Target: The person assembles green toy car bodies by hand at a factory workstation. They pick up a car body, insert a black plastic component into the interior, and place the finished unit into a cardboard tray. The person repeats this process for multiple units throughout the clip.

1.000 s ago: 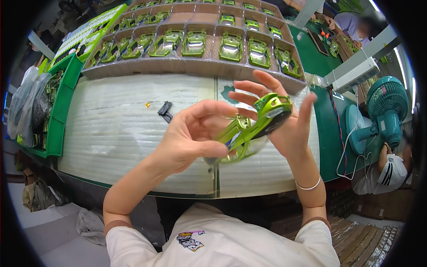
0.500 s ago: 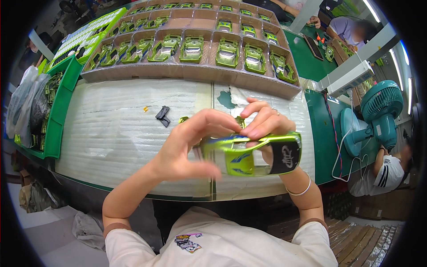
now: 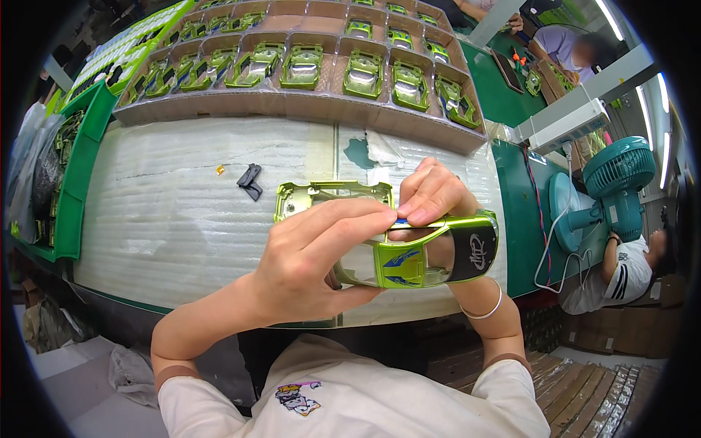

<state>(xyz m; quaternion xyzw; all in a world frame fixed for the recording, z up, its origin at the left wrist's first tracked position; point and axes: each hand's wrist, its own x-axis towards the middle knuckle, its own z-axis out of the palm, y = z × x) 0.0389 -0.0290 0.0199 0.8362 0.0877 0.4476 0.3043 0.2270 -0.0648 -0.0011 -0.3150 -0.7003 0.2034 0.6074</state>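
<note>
White foam [image 3: 182, 241] covers most of a green counter [image 3: 515, 241] in a crowded workroom. At the left edge stands a green bin [image 3: 91, 157] of small parts, a clear bag [image 3: 29, 168] draped at its outer side. Along the far edge runs a brown tray [image 3: 314, 108], most of its compartments holding green shells [image 3: 301, 67]. Left of the counter's middle lie a yellow bit [image 3: 220, 170] and, just right of it, a black part [image 3: 250, 182]. Next comes a green frame [image 3: 292, 201], partly hidden by the left grip [image 3: 303, 252]. That grip grasps the left end of a green car shell [image 3: 401, 266], thumb on the near side, fingers on the far side. The shell is held over the near part of the counter, right of its middle, its black panel [image 3: 475, 252] at the right end. The right grip [image 3: 438, 196] grasps the far side, its bunched fingertips just beside the left ones. Toward the counter's right edge are a white power strip [image 3: 566, 125] and a teal fan [image 3: 619, 164].
</note>
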